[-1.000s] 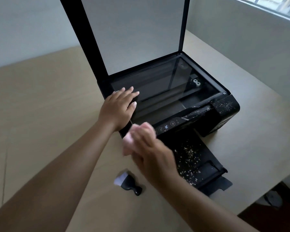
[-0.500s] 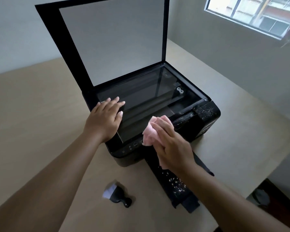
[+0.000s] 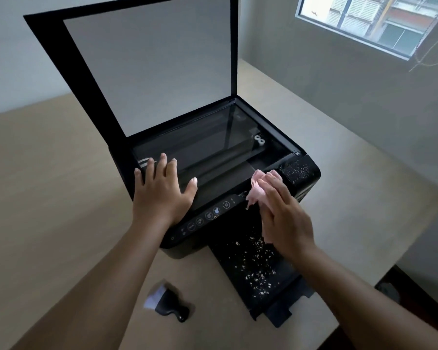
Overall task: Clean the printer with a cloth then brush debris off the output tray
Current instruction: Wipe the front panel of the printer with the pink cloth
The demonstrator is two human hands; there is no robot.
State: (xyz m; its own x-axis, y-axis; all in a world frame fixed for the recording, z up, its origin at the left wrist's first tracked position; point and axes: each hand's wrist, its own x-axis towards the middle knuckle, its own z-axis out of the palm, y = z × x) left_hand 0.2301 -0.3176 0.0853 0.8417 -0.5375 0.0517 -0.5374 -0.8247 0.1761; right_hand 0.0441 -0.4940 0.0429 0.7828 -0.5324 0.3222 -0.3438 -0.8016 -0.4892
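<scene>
A: Printer, black, sits on a tan table. Scanner lid raised, standing nearly upright at the back. Glass exposed.

B: Left hand?

A: Left hand lies flat, palm down, fingers spread, nothing in it. It rests on the printer's front left corner, fingertips reaching onto the glass edge, thumb pointing right.

B: And the right?

A: Right hand presses a crumpled pink cloth against the front right edge of the printer top, just above the control panel. Cloth bunches out beyond the fingertips; a tail of it shows below the palm too.

B: Debris?

A: Pale flecks on the right front corner block, just beside the cloth. Many more scattered over the output tray, which sticks out from the printer's front toward the camera, partly under the right wrist.

B: Brush?

A: Small brush, black handle, pale bristles, lying on the table left of the tray, near the front, apart from both hands. Slightly blurred.

B: Surroundings?

A: Window top right.
</scene>
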